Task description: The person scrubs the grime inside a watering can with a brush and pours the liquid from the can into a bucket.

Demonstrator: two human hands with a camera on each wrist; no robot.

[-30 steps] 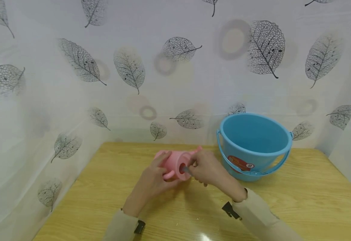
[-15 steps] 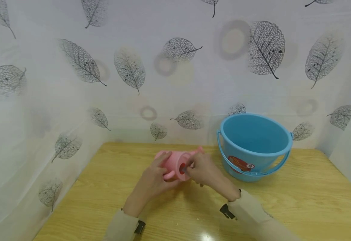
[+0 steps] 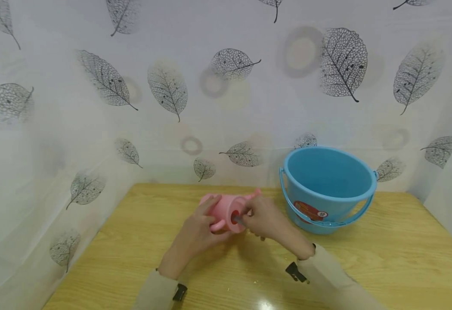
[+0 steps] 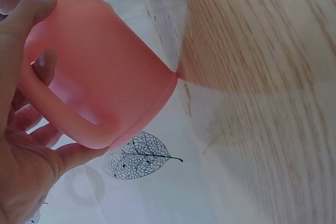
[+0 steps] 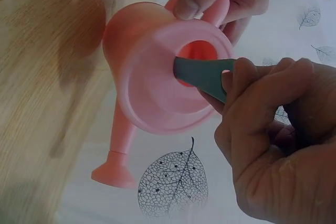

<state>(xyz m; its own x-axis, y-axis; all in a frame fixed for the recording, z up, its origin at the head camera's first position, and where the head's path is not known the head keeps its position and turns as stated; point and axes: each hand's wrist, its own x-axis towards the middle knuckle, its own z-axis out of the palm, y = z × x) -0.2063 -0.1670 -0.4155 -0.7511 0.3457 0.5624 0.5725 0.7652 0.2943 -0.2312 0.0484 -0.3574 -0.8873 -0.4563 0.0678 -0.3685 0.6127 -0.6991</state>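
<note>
A pink toy watering can (image 3: pixel 223 211) lies tipped on its side, its opening turned toward the right hand. My left hand (image 3: pixel 195 232) grips it at the handle side, with the thumb near the rim in the left wrist view. The right hand (image 3: pixel 264 217) pinches a flat grey-green handle (image 5: pixel 202 74) that reaches into the can's opening. Whatever is at the far end of that handle is hidden inside the can. A spout with a flared rose (image 5: pixel 113 174) sticks out on the can's far side.
A blue bucket (image 3: pixel 330 213) with its carrying handle hanging down stands just right of the right hand. Small wet-looking drops lie on the wooden table (image 3: pixel 140 241) near the hands. A leaf-patterned white curtain (image 3: pixel 218 116) hangs behind and at the sides.
The right hand has moved the grey-green handle a little deeper into the can, then slightly back out. The left hand and the watering can stay in place.
</note>
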